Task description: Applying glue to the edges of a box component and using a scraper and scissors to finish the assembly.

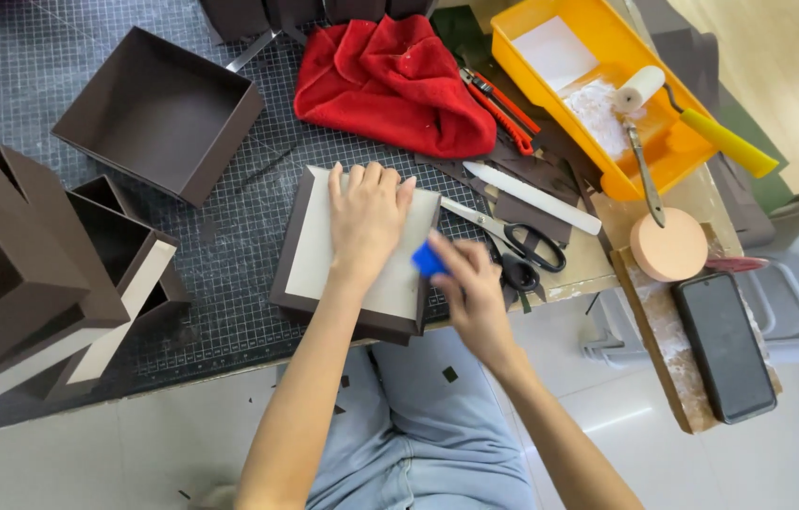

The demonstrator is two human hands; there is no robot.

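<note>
A dark brown box [297,257] with a pale grey board face lies at the near edge of the cutting mat [229,236]. My left hand [366,219] presses flat on that grey face, fingers spread toward the far side. At the box's right edge my right hand [470,283] grips a small blue scraper [429,260], held against the side of the box.
Stacked brown boxes [31,274] stand at the left and an open brown box [161,111] at the back. A red cloth [390,80], scissors [513,236], a white folder tool [532,196], a yellow tray [607,85] with a glue roller [645,87], and a phone [725,345] lie to the right.
</note>
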